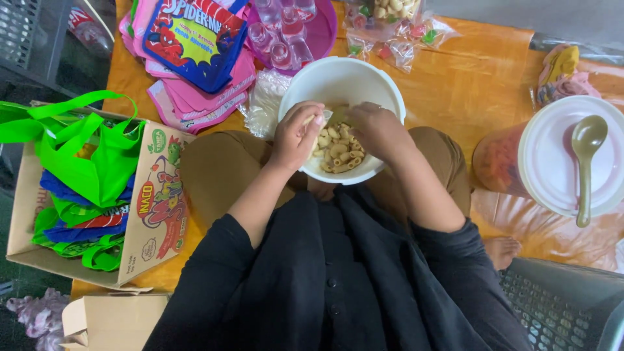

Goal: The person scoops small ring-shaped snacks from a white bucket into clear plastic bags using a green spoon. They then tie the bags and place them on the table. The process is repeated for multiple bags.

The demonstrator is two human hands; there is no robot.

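A white bowl (340, 77) rests on my lap, holding several pale ring-shaped snacks (338, 155). My left hand (296, 135) is over the bowl's left side, fingers pinched on a small clear plastic bag whose edge shows by my fingertips. Reaching into the bowl from the right, my right hand (377, 130) has its fingers curled among the snacks at the bag's mouth. What its fingers grip is hidden.
A cardboard box (153, 214) of green and blue tote bags stands at left. Pink and blue printed bags (195, 45) lie at the back, with small clear bottles (279, 36) and filled snack packets (383, 26). At right, a spoon (585, 162) lies on a white-lidded tub (552, 162).
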